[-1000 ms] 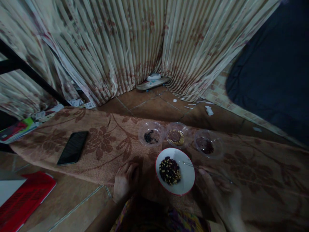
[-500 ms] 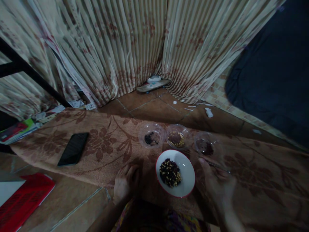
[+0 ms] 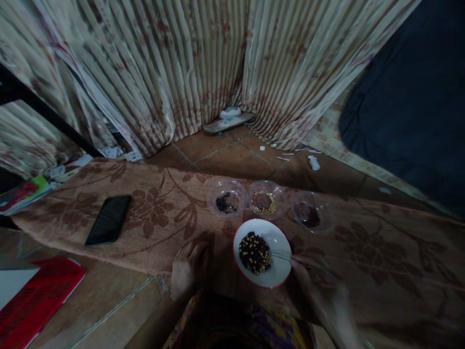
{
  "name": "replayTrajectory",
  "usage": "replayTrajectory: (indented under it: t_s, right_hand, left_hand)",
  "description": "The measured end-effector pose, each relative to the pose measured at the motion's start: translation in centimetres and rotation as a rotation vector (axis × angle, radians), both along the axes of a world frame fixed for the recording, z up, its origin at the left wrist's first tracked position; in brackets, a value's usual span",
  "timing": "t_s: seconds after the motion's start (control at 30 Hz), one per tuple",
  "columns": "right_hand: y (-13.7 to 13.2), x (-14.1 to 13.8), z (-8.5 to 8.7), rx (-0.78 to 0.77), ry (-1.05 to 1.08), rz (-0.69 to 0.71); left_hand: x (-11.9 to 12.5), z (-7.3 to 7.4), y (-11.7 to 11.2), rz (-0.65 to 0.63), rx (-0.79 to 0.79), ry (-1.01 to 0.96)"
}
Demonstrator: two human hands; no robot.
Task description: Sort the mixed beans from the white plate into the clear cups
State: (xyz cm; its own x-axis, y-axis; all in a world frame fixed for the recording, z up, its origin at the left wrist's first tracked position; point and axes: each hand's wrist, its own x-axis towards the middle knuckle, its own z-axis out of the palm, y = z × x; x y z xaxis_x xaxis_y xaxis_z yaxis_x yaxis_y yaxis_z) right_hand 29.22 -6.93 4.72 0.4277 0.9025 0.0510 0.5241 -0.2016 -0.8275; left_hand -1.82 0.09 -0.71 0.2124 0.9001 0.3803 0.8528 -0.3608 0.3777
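A white bowl (image 3: 281, 274) with a red rim stands before me, a pile of dark and yellowish beans (image 3: 255, 253) on its left side. My right hand (image 3: 319, 286), blurred, pinches thin metal tweezers (image 3: 280, 255), whose tips reach over the bowl's right rim toward the pile. To the bowl's left, my left hand (image 3: 191, 266) rests on the cloth with its fingers curled in, nothing visible in it. Behind the bowl are three clear plastic cups: the left cup (image 3: 238, 193) has black beans, the middle cup (image 3: 278, 191) yellowish ones, the right cup (image 3: 323, 215) dark reddish ones.
A patterned brown cloth (image 3: 152, 252) covers the low table. A black phone (image 3: 109, 220) lies at the left, papers (image 3: 39, 186) at the far left end. On the floor are a red printed item (image 3: 39, 300) and a skateboard (image 3: 228, 122) by the striped curtains (image 3: 203, 63).
My right hand has moved left, bringing the tweezers from beside the right cup to over the bowl. The left hand stays in place. The view has shifted slightly.
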Motion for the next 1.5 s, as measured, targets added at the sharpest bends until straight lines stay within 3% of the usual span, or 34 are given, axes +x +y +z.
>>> replayTrajectory:
  t_s: [0.17, 0.73, 0.97, 1.13, 1.33, 1.5]
  right_hand:
    - [0.2, -0.3, -0.3, 0.033, -0.019, 0.041]
    - [0.3, 0.2, 0.3, 0.063, 0.011, -0.031]
    - [5.5, -0.3, 2.8, 0.339, 0.005, -0.166]
    - [8.1, -1.3, 3.3, 0.426, 0.068, -0.205]
    - [5.5, -1.3, 2.7, 0.365, 0.026, -0.217]
    - [2.3, -0.3, 1.0, 0.2, 0.043, -0.203]
  left_hand:
    - [0.0, -0.2, 0.0, -0.005, 0.007, -0.005]
    - [0.0, 0.2, 0.0, -0.005, -0.004, -0.016]
    - [0.2, 0.7, 0.0, 0.0, 0.001, -0.015]
    - [0.2, 0.6, 0.0, 0.005, 0.026, -0.016]
    - [0.2, 0.7, 0.0, -0.006, 0.015, 0.0]
    - [0.0, 0.3, 0.0, -0.01, 0.009, 0.005]
